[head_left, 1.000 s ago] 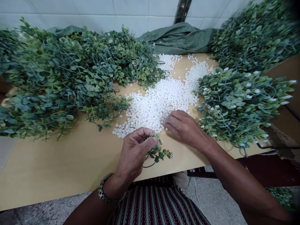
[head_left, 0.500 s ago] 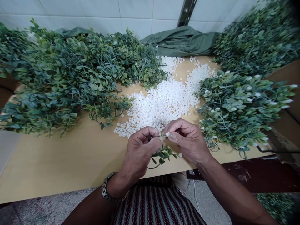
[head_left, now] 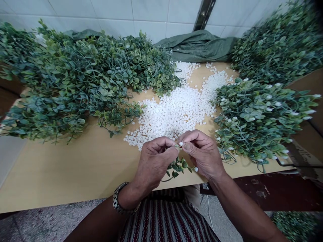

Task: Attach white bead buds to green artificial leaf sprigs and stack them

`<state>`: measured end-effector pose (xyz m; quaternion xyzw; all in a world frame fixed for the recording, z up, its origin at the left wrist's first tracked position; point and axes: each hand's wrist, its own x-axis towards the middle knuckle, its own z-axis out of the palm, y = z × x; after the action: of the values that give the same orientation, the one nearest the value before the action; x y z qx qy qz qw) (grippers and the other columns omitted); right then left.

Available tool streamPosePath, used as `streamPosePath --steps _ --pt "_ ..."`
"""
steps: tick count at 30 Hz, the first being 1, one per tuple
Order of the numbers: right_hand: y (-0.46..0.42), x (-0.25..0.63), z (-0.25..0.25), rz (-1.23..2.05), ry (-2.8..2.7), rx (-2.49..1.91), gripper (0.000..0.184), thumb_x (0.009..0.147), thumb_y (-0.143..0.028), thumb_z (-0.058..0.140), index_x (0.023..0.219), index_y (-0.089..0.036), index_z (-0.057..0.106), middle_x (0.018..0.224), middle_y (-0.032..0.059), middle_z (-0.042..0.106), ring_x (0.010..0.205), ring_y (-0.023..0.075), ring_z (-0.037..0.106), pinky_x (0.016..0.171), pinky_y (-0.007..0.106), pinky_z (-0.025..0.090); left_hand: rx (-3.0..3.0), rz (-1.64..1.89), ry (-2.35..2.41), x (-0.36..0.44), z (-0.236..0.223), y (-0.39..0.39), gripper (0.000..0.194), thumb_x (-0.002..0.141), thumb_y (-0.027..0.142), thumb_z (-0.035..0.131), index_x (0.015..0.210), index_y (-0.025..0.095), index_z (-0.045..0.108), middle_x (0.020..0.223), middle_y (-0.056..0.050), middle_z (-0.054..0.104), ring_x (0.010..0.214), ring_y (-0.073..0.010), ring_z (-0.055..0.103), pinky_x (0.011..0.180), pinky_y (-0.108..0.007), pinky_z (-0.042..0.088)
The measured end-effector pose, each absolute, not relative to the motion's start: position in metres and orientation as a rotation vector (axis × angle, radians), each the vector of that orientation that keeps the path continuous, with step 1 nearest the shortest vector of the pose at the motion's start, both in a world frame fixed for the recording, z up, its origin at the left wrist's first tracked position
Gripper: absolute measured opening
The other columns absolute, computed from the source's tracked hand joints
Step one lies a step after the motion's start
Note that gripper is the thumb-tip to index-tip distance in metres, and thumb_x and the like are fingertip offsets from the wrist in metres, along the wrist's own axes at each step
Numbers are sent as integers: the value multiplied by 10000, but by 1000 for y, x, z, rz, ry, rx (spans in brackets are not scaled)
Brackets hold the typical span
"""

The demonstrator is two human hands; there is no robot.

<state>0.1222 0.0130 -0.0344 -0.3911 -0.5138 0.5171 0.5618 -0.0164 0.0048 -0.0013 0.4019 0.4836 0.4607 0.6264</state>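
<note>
My left hand (head_left: pixel 157 159) is closed in a pinch on an artificial leaf sprig (head_left: pixel 180 165), whose lower leaves hang below the fingers. Between the thumb and fingertips of my right hand (head_left: pixel 202 151) is a small white bead-like bud (head_left: pixel 181 144), held against a tip of the sprig. Both sets of fingertips nearly meet. A second white bud (head_left: pixel 196 169) sits on another tip of the same sprig. Just beyond my hands spreads a heap of loose white buds (head_left: pixel 174 111) on the table (head_left: pixel 75 171).
Green artificial sprigs (head_left: pixel 83 74) pile up on the left. Sprigs with white tips (head_left: pixel 262 117) lie at the right, with more foliage (head_left: pixel 280 43) behind them. A dark green cloth (head_left: pixel 199 45) lies along the tiled wall. A cardboard box (head_left: pixel 308 134) stands at the right edge.
Both hands stay nearly in place, the fingertips still together at the sprig's tip. The whole view has shifted slightly.
</note>
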Motion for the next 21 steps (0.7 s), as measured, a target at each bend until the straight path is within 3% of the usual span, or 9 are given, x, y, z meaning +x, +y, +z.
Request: streamPosePath --steps 8,21 --pt "9 123 -37 1031 -1365 -913 51 799 -196 686 772 -211 646 740 -8 663 700 117 613 641 246 498 879 1056 1125 -15 -3 5 113 596 133 553 489 163 575 434 46 496 427 -59 347 431 -213 257" --pt "11 128 -32 731 -1632 -846 136 779 -77 664 802 -209 688 742 13 700 708 146 663 651 301 553 895 1056 1136 -16 -6 4 116 614 128 567 509 161 603 430 48 508 394 -45 335 390 -201 250"
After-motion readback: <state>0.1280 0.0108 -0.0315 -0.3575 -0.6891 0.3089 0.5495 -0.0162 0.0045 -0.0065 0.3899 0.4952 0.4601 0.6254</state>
